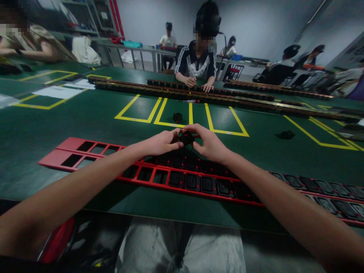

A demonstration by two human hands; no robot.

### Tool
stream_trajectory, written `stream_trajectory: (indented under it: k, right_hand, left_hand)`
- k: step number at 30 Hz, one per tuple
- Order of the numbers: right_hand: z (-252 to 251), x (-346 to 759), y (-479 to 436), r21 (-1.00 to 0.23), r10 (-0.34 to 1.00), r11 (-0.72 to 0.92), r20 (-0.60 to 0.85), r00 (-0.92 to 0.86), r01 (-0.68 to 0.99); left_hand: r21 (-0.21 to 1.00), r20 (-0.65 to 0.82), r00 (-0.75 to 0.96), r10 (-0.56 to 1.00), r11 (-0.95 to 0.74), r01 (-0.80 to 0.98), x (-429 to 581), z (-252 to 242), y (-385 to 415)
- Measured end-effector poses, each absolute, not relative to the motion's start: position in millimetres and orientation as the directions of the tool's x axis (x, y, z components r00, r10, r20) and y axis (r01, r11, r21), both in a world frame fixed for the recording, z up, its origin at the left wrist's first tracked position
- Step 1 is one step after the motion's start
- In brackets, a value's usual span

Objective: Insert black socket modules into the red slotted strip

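Between the fingertips of both hands is a small black block-like part (187, 138), its details too dark to make out. My left hand (166, 142) grips it from the left, and my right hand (209, 142) from the right. Both hands hover just above a long red frame (54, 155) with two rows of square openings. Black square pieces (192, 182) fill many openings to the right, while several at the left are unfilled. Beyond my fingers, a small black part (177, 117) sits inside a yellow taped outline.
Another dark part (286, 135) lies on the green table (99, 121) at the right. Long dark strips (127, 85) run across the table, with a co-worker (196, 60) working behind them. White papers (59, 91) lie at the left.
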State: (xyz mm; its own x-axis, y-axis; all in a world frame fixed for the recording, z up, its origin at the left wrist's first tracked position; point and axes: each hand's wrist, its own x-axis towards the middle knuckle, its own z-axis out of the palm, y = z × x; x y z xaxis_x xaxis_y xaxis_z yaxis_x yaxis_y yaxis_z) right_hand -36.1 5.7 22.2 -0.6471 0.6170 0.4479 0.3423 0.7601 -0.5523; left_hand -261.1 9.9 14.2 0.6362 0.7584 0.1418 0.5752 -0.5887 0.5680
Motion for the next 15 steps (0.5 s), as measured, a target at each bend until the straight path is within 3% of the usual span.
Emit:
stream_trajectory:
  k: [6, 11, 15]
  right_hand:
    - [20.8, -37.9, 5.3, -0.560, 0.606, 0.772, 0.507, -0.613, 0.300]
    - [24.6, -37.0, 5.5, -0.471, 0.603, 0.794, 0.534, -0.593, 0.383]
    - [25.6, -37.2, 3.7, -0.498, 0.645, 0.759, 0.486, -0.589, 0.419]
  left_hand:
    - [0.520, 0.163, 0.622, 0.766, -0.602, 0.605, -260.6, 16.7, 9.5]
    - [0.414, 0.172, 0.600, 0.781, -0.610, 0.675, -260.6, 18.4, 9.1]
    - [0.396, 0.200, 0.530, 0.824, -0.562, 0.726, -261.1, 20.5, 6.0]
